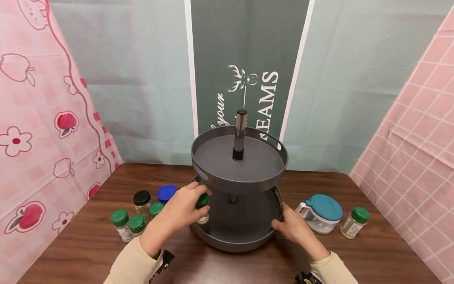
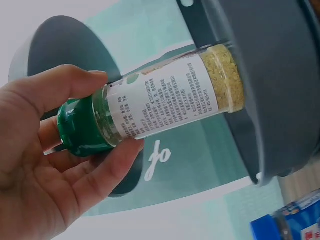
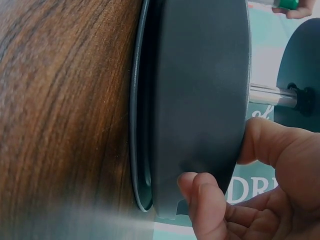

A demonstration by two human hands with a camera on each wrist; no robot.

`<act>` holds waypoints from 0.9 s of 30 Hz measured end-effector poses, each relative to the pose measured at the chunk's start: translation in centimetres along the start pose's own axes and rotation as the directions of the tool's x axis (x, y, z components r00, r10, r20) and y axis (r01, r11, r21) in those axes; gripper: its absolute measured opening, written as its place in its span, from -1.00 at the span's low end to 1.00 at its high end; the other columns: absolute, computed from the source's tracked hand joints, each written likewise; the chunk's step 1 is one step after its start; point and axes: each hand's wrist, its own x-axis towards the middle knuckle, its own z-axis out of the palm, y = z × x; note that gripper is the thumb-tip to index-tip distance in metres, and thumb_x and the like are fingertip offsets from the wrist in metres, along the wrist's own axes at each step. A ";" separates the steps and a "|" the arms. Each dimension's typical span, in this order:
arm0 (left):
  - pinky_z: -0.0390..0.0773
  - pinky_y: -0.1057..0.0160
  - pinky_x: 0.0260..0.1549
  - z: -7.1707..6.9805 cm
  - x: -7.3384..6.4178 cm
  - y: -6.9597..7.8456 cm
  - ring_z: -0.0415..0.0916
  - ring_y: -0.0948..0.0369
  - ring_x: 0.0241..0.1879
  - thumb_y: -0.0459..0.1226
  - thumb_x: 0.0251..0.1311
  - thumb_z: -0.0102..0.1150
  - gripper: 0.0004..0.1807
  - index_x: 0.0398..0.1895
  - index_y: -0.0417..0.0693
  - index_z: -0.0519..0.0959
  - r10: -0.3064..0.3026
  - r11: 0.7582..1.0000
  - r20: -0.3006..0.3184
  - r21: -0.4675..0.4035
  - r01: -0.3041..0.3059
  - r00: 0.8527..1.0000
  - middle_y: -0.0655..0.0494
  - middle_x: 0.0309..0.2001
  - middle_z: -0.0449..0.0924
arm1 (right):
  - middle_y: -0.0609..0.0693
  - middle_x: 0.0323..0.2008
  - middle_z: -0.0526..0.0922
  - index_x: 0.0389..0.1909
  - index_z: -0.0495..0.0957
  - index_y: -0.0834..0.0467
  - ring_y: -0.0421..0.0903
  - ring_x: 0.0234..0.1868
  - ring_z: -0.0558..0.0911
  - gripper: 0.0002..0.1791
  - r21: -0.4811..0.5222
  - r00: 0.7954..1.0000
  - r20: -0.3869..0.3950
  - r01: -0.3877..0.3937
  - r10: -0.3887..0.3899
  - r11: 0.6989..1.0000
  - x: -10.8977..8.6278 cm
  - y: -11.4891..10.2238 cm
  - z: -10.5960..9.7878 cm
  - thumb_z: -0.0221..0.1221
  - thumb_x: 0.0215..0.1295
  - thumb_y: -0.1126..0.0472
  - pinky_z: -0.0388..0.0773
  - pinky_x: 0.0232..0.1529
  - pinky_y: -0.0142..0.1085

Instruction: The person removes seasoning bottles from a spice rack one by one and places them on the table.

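Observation:
My left hand (image 1: 182, 205) pinches a green-lidded spice jar (image 2: 165, 97) between thumb and fingers near its lid. In the left wrist view the jar holds a yellowish granular seasoning behind a white printed label, and its base overlaps the wall of the lower tray. A dark grey two-tier turntable has an upper tray (image 1: 262, 161) and a lower tray (image 1: 244, 227) on a metal post (image 1: 240, 128). My right hand (image 1: 294, 225) grips the lower tray's right rim, thumb over the edge and fingers along the outer wall (image 3: 205, 95).
On the left of the wooden table (image 1: 81, 244) stand several jars: green-lidded ones (image 1: 120, 221), a black-lidded one (image 1: 142, 199) and a blue-lidded one (image 1: 166, 193). To the right are a teal-lidded container (image 1: 324, 211) and another green-lidded jar (image 1: 354, 223). Cloths hang around the table.

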 end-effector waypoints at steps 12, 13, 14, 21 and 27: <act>0.44 0.32 -0.53 -0.4 0.0 0.2 0.45 0.27 -0.46 -0.28 -0.10 0.40 -0.68 -0.22 -0.13 0.57 0.007 1.000 -0.004 0.029 -0.007 1.000 0.10 -0.32 0.49 | 0.01 -0.77 0.43 0.24 0.01 0.63 -0.13 -0.78 0.41 -0.19 -0.002 1.000 0.005 -0.003 0.003 1.000 0.2 0.0 0.1 0.12 0.05 0.29 0.32 -0.71 -0.29; 0.44 0.32 -0.54 -0.4 -0.1 0.2 0.45 0.27 -0.47 -0.28 -0.10 0.40 -0.68 -0.23 -0.13 0.57 0.009 0.999 -0.005 0.031 -0.009 1.000 0.10 -0.33 0.49 | 0.01 -0.77 0.43 0.24 0.01 0.63 -0.13 -0.78 0.41 -0.19 -0.003 1.000 0.003 -0.003 0.003 1.000 0.2 0.0 0.1 0.12 0.04 0.29 0.32 -0.71 -0.29; 0.43 0.33 -0.54 -0.4 -0.1 0.1 0.45 0.27 -0.47 -0.28 -0.10 0.40 -0.68 -0.23 -0.12 0.57 0.008 0.999 -0.006 0.033 -0.008 1.000 0.10 -0.33 0.49 | 0.01 -0.77 0.43 0.24 0.01 0.63 -0.13 -0.78 0.42 -0.18 -0.006 1.000 -0.001 -0.002 0.002 1.000 0.2 0.0 0.1 0.12 0.04 0.29 0.32 -0.71 -0.29; 0.40 0.36 -0.58 -0.8 -0.5 0.2 0.44 0.28 -0.50 -0.26 -0.11 0.40 -0.67 -0.23 -0.09 0.57 -0.001 0.999 -0.018 0.039 0.001 1.000 0.12 -0.33 0.48 | 0.00 -0.78 0.42 0.24 0.02 0.62 -0.13 -0.79 0.41 -0.18 -0.001 1.000 -0.007 0.001 -0.001 1.000 0.1 0.2 0.1 0.13 0.03 0.29 0.31 -0.72 -0.30; 0.35 0.38 -0.61 -1.6 -1.1 0.3 0.35 0.35 -0.55 -0.27 -0.09 0.39 -0.67 -0.20 -0.08 0.57 -0.017 0.999 -0.029 0.036 0.018 0.999 0.16 -0.35 0.46 | 0.01 -0.77 0.43 0.25 0.02 0.61 -0.13 -0.78 0.41 -0.19 0.011 1.000 0.002 -0.008 0.008 1.000 0.1 0.2 0.2 0.13 0.03 0.30 0.31 -0.72 -0.29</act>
